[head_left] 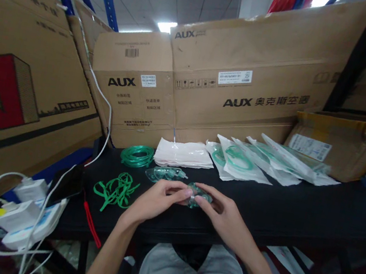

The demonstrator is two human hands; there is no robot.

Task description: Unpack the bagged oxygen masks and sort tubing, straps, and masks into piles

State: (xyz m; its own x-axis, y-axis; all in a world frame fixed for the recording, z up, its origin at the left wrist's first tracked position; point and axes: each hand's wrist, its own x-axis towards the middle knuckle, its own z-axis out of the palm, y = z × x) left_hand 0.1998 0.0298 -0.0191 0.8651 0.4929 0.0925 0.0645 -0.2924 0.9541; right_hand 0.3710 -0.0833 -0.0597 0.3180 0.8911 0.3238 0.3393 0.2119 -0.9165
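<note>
Head view, left hand, right hand pinch mask, table edge near

my head camera looks forward and down across the table from its near edge, close over my left hand and right hand.

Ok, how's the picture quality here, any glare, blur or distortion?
Head view: wide-angle bend curves the boxes near the edges; the ceiling light blows out; the table is dim; the mask held between left hand and right hand looks slightly soft.
</note>
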